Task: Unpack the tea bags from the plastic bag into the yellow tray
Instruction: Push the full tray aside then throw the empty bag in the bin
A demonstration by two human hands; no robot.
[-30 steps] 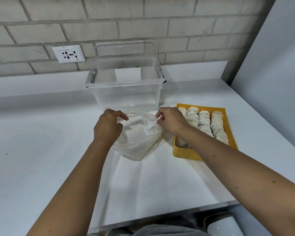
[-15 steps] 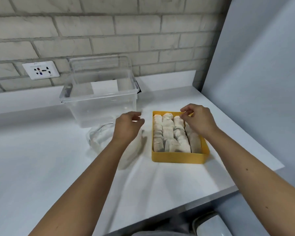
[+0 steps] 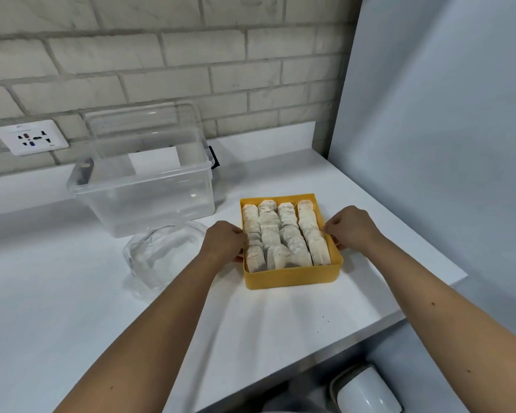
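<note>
Evenly, left hand [image 3: 223, 243], right hand [image 3: 353, 231] gripping yellow tray [image 3: 292, 277] walls, counter [image 3: 280, 323] edge rightward

Soft, even light comes from above, and the white counter [image 3: 72, 293] reads bright, nearly washed out on the left. Faint fanned shadows spread across it on my side of the yellow tray [image 3: 292, 277]. Small glints sit on the clear bin [image 3: 149, 198]. The brick wall [image 3: 191, 55] bows toward the far left corner; detail is slightly soft throughout.
</note>
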